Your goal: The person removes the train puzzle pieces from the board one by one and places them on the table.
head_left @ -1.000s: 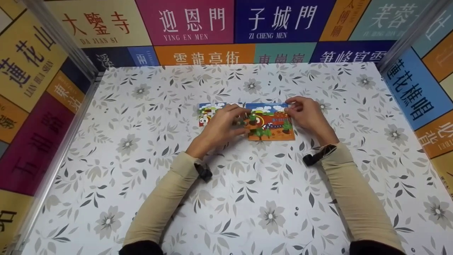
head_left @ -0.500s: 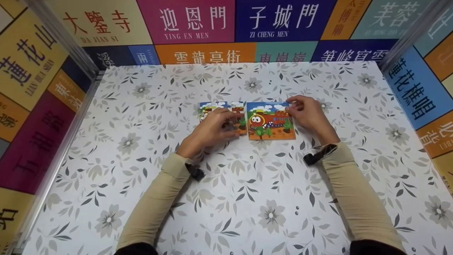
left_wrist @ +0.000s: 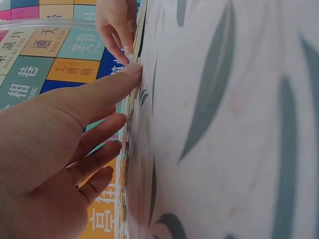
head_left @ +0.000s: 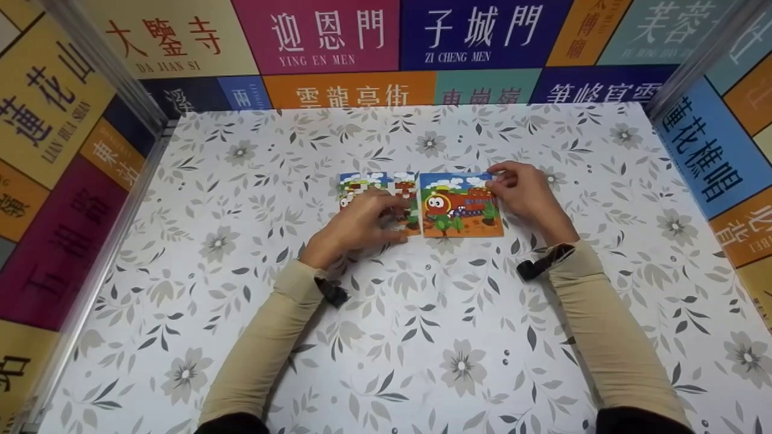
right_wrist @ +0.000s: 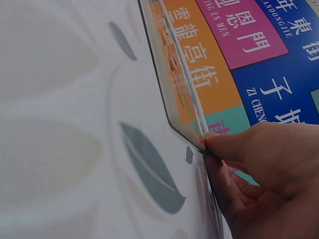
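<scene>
A square picture card (head_left: 461, 208) printed with a red cartoon train lies flat on the flowered tabletop. Its upper right corner is pinched between the thumb and index finger of my right hand (head_left: 522, 190). In the right wrist view, the thumb of the right hand (right_wrist: 269, 169) meets the card's edge (right_wrist: 164, 94). To the left lie several puzzle pieces (head_left: 405, 184) with parts of a similar train scene, small gaps between them. My left hand (head_left: 359, 220) arches over these pieces and hides some. The left wrist view shows the left hand (left_wrist: 65, 134) with spread fingers, thumb tip at the pieces' edge.
The table (head_left: 386, 337) has a white covering with grey leaves and flowers. Printed panels (head_left: 338, 36) with large Chinese lettering stand along its back and both sides. Each sleeve carries a small black wrist camera, such as the right one (head_left: 531, 269).
My left hand has moved left off the picture card, and a piece with a green tree now lies beside the card, showing the train's face. The right hand stays at the corner.
</scene>
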Tool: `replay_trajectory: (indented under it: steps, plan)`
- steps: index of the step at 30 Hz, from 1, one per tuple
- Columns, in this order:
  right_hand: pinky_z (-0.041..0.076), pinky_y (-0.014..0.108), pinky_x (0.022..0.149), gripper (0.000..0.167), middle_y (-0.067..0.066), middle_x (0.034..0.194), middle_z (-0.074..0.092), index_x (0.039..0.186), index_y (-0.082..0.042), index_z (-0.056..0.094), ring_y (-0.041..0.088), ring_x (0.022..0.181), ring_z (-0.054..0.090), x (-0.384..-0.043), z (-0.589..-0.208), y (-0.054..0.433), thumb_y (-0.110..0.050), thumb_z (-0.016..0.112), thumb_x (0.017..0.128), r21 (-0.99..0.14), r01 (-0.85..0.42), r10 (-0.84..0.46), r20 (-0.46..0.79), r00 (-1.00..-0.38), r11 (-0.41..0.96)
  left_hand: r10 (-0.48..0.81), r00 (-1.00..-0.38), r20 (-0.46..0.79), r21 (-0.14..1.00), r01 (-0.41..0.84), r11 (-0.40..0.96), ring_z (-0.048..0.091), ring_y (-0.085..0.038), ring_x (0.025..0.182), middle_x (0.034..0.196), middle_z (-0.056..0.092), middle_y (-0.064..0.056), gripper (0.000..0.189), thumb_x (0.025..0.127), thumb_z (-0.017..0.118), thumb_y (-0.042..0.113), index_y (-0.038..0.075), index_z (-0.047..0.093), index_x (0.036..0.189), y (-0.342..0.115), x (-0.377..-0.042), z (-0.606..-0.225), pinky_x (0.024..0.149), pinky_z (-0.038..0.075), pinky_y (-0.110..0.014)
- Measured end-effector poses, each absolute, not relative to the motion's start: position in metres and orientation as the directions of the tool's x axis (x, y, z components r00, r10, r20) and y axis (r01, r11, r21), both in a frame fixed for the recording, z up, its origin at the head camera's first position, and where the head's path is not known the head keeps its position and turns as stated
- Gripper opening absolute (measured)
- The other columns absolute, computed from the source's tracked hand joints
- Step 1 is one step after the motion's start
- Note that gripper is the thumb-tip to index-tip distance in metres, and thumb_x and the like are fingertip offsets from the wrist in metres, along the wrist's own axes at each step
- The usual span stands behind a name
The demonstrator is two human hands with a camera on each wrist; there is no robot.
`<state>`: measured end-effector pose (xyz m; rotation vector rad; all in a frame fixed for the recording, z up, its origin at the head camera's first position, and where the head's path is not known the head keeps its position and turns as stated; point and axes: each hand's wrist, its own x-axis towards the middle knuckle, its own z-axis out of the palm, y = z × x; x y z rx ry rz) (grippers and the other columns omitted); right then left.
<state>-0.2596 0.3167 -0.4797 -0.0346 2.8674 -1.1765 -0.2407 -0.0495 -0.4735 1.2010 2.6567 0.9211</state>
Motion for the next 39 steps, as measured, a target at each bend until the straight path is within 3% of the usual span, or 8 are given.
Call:
replay_trajectory:
  steps: [12,21,26,30,34,39]
  plan:
    - [0.053,0.037,0.093,0.038,0.017,0.121,0.071,0.143,-0.013,0.069,0.028,0.111,0.069,-0.259,-0.477,0.317,-0.024,0.071,0.107,-0.714,0.022,-0.036,-0.066,-0.997,0.7,0.708,-0.688,0.162,0.587,0.644,0.491,0.071,-0.023,0.103,0.116,0.079,-0.009,0.046,0.091,0.09,0.025,0.006,0.077,0.132,-0.047,-0.242,-0.474,0.094,0.058,-0.04]
    - [0.053,0.035,0.092,0.037,0.017,0.12,0.073,0.142,-0.011,0.07,0.029,0.11,0.071,-0.26,-0.48,0.317,-0.023,0.071,0.106,-0.704,0.002,-0.041,-0.043,-0.998,0.71,0.711,-0.679,0.183,0.587,0.656,0.475,0.071,-0.025,0.103,0.118,0.079,-0.01,0.046,0.093,0.089,0.025,0.007,0.076,0.133,-0.047,-0.241,-0.475,0.093,0.057,-0.041]
    - [0.053,0.034,0.092,0.037,0.018,0.121,0.072,0.142,-0.01,0.07,0.03,0.112,0.071,-0.26,-0.478,0.316,-0.022,0.07,0.107,-0.7,-0.004,-0.045,-0.04,-0.998,0.715,0.706,-0.684,0.183,0.565,0.661,0.494,0.069,-0.027,0.106,0.117,0.078,-0.01,0.049,0.094,0.088,0.029,0.007,0.075,0.135,-0.045,-0.24,-0.474,0.099,0.054,-0.044]
    - [0.054,0.04,0.096,0.038,0.019,0.122,0.072,0.143,-0.011,0.069,0.03,0.113,0.071,-0.259,-0.477,0.315,-0.023,0.07,0.107,-0.701,0.008,-0.043,-0.055,-0.998,0.713,0.708,-0.687,0.164,0.552,0.659,0.511,0.068,-0.028,0.112,0.119,0.078,-0.01,0.048,0.095,0.087,0.031,0.007,0.075,0.135,-0.038,-0.238,-0.471,0.107,0.05,-0.046]
    - [0.054,0.046,0.101,0.039,0.018,0.124,0.071,0.144,-0.012,0.068,0.031,0.115,0.07,-0.26,-0.476,0.316,-0.024,0.07,0.107,-0.701,0.018,-0.043,-0.069,-0.997,0.713,0.728,-0.67,0.146,0.561,0.662,0.496,0.066,-0.026,0.117,0.125,0.076,-0.008,0.044,0.097,0.084,0.029,0.01,0.075,0.135,-0.026,-0.236,-0.469,0.109,0.051,-0.044]
    - [0.055,0.045,0.1,0.04,0.018,0.124,0.072,0.145,-0.013,0.068,0.031,0.115,0.071,-0.26,-0.477,0.317,-0.025,0.07,0.107,-0.701,0.021,-0.044,-0.075,-0.996,0.713,0.739,-0.663,0.124,0.574,0.655,0.491,0.063,-0.021,0.121,0.13,0.073,-0.004,0.041,0.099,0.081,0.032,0.014,0.076,0.135,-0.007,-0.233,-0.47,0.107,0.051,-0.039]
